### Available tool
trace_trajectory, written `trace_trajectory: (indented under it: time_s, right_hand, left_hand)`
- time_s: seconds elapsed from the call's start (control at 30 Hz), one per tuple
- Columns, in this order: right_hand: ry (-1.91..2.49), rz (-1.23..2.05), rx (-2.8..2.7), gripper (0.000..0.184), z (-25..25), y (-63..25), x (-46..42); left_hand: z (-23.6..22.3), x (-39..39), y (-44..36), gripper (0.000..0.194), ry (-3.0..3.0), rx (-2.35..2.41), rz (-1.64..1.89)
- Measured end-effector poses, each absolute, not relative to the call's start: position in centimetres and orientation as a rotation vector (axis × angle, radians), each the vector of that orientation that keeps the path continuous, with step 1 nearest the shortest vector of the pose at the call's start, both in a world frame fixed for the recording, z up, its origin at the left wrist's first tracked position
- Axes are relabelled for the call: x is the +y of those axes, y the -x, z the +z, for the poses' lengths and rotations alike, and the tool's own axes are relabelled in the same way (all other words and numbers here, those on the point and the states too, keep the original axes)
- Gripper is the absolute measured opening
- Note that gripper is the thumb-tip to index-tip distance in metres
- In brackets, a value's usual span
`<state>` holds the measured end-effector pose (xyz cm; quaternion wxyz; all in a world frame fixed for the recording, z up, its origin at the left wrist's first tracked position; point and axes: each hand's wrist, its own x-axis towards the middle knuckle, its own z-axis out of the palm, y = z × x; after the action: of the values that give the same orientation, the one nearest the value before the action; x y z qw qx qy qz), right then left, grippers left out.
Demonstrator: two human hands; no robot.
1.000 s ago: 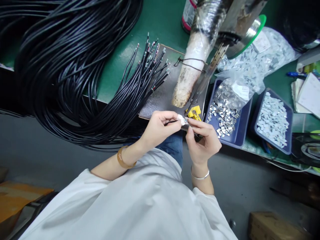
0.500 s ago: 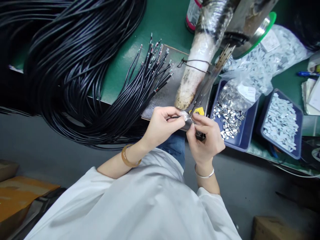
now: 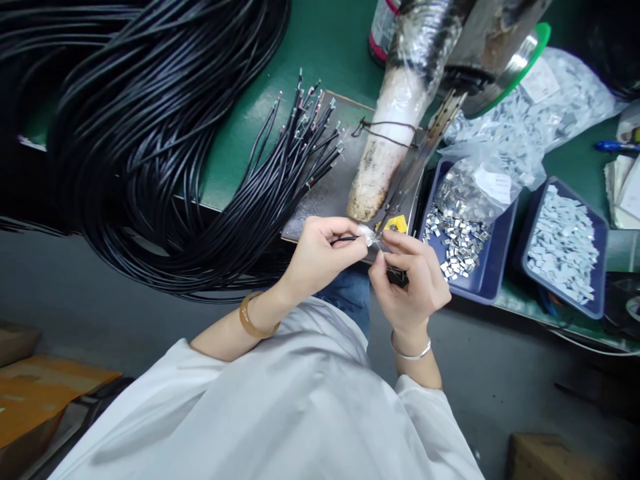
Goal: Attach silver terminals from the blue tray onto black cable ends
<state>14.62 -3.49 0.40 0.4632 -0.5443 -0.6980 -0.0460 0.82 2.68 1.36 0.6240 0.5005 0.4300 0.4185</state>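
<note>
My left hand (image 3: 323, 259) pinches a thin black cable (image 3: 344, 239) close to its end, between thumb and forefinger. White wrapping covers that forefinger's tip. My right hand (image 3: 413, 277) is closed at the same spot, thumb and forefinger drawn together near the cable's end; what is between them is too small to make out. Thin wires (image 3: 381, 245) show between the two hands. Just beyond the fingers stand a narrow metal arm (image 3: 400, 187) and a yellow piece (image 3: 395, 224). The scorched lower end of a white wrapped tube (image 3: 373, 180) hangs above them.
Many black cables (image 3: 240, 220) with stripped ends lie at left on the green table (image 3: 255, 100). To the right, one blue bin (image 3: 493, 283) holds small metal parts, another blue bin (image 3: 600, 273) pale pieces. Behind them are a plastic bag (image 3: 575, 100) and a green-rimmed reel (image 3: 545, 40).
My right thumb has shifted slightly left and down, towards me. My left hand keeps its pinch on the cable, almost in the same place.
</note>
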Motion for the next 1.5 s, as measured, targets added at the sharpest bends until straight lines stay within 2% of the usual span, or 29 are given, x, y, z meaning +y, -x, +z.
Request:
trace_trajectory:
  time_s: [0.77,1.5]
  right_hand:
    - [1.376,-0.101,-1.757,0.019,0.9,-14.9,-3.6]
    - [1.402,-0.054,-1.757,0.018,1.5,-15.1,-3.3]
  left_hand:
    - [1.3,2.5,-0.9,0.002,-1.132,0.997,0.964]
    - [0.8,2.4,-1.3,0.006,-1.067,0.931,0.992]
